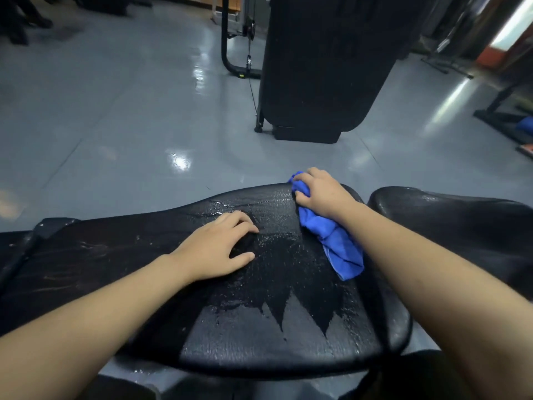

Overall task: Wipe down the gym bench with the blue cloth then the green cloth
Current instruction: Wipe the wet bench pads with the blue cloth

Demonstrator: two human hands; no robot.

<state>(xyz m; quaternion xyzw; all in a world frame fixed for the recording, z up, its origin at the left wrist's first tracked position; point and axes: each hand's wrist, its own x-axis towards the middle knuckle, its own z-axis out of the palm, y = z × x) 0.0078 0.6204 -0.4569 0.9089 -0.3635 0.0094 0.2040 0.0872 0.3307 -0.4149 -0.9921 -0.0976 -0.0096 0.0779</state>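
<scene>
Bench pad (277, 327), one, wet, fills lower frame; right hand (320, 192) grips one blue cloth (334, 241) right of center, left hand (219, 243) rests flat, fingers loose.

No legible text, labels or numbers.

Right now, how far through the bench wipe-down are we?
Done: much of the bench pad shines wet, so the blue pass has covered a good part of it. In hand: the right hand grips the blue cloth at the pad's far edge, while the left hand rests flat on it. Left: the dull stretch near the left, and the whole green-cloth pass; no green cloth is in view.
</scene>
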